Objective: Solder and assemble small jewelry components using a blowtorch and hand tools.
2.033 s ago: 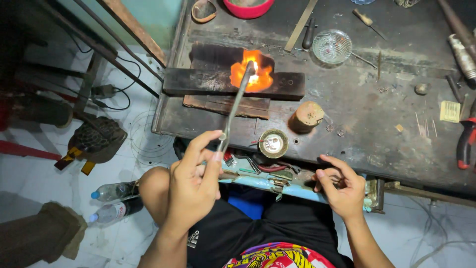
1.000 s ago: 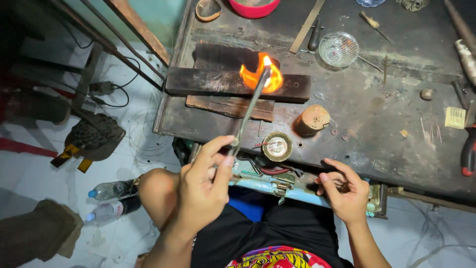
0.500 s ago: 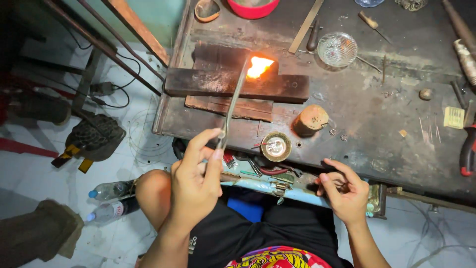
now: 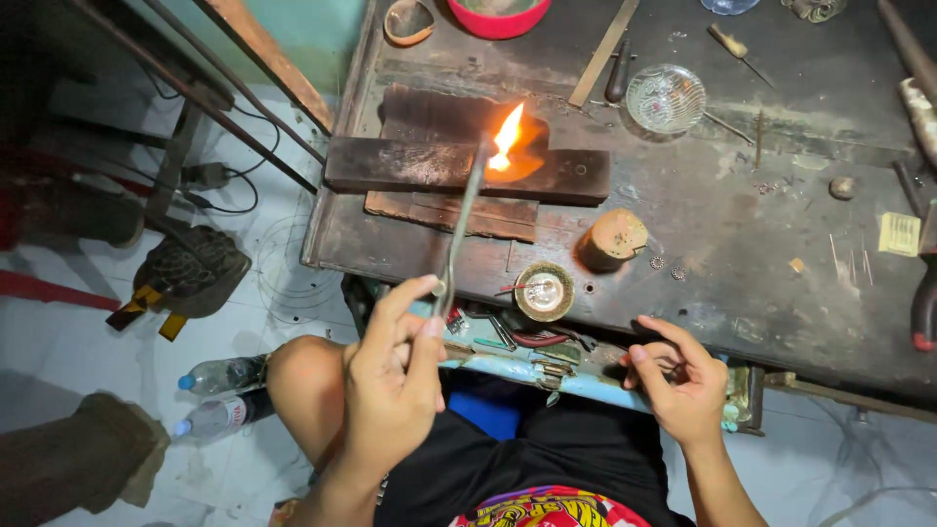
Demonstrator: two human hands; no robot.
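Our left hand [image 4: 390, 385] at lower centre, fingers pinched on the torch [image 4: 459, 229], its long axis running up and slightly right to the flame [image 4: 506, 139] on the wood block [image 4: 410, 166], our right hand [image 4: 683, 385] loosely curled at the bench edge [image 4: 586, 385], whether it holds anything we cannot tell.

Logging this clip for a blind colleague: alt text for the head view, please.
A seated person's left hand aims a thin metal torch whose flame burns on a charred wooden block on a dark workbench. The right hand rests at the bench edge.
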